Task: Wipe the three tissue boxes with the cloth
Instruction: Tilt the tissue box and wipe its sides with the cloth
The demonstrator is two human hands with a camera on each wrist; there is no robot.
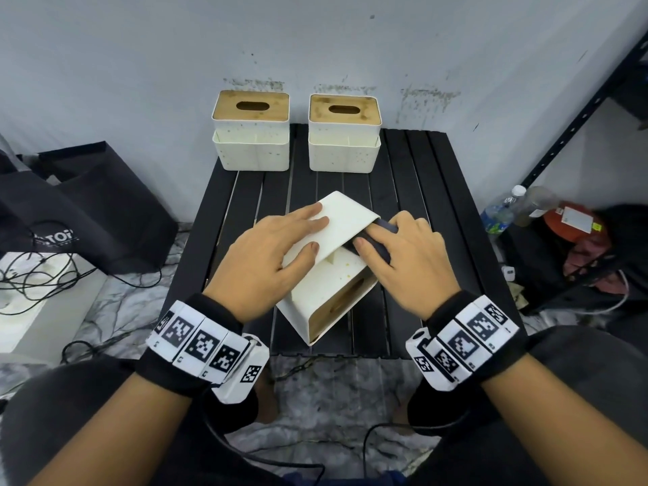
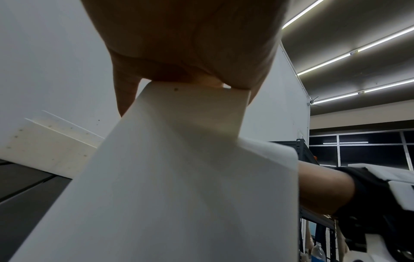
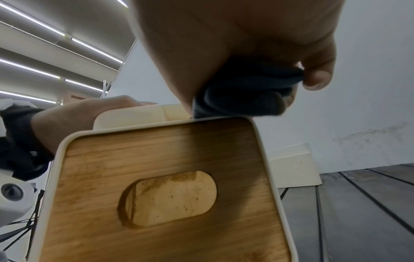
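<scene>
A cream tissue box [image 1: 336, 278] lies tipped on its side mid-table, its wooden slotted lid [image 3: 170, 191] facing me. My left hand [image 1: 280, 247] rests flat on its upturned side [image 2: 179, 177], fingers straight, thumb at the edge. My right hand [image 1: 396, 254] grips a dark blue cloth [image 1: 377, 245], bunched against the box's right side; the cloth [image 3: 244, 94] shows under the fingers in the right wrist view. Two more cream boxes with wooden lids stand upright at the table's far edge, one left [image 1: 251, 129], one right [image 1: 344, 133].
The black slatted table [image 1: 431, 212] stands against a stained grey wall. A black bag [image 1: 87, 205] and cables lie on the floor at left. A black metal rack [image 1: 575, 135], a water bottle [image 1: 499, 212] and clutter sit at right.
</scene>
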